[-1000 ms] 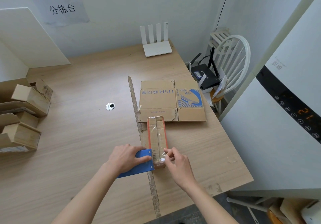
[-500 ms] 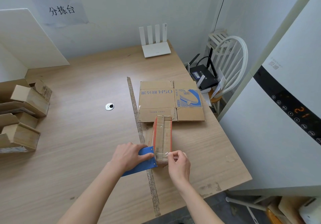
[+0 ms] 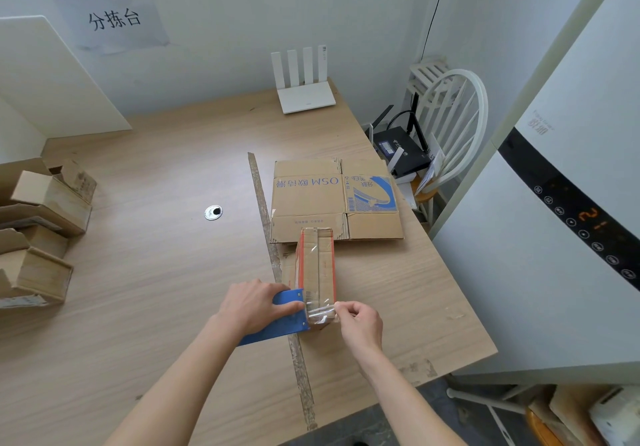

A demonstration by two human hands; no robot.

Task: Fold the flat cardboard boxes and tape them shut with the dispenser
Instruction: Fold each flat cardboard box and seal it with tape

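a: start at the hands. what's the grip?

b: the left hand is curled over the blue tape dispenser, holding it against the near left corner of the small folded box. the right hand pinches the loose end of the clear tape between thumb and fingertips, right at the box's near end.

a: and the box itself?

b: narrow, with orange edges, lying lengthwise away from the person on the wooden table, just right of the worn strip that runs down the tabletop. a band of clear tape already shows along its top seam. its far end overlaps the front edge of a flat printed carton that waits to be folded.

a: what could go wrong from here?

b: i'd judge the tape is the weak spot. if the pinch slips, the end may curl back and stick to itself or to the fingers. if the dispenser is pulled at an angle, the tape could wrinkle or drift off the seam. the box looks light, so a hard tug might drag it instead of cutting the tape.

a: anything else nearby?

b: folded boxes are stacked at the left edge, well apart, and a white router stands at the back.
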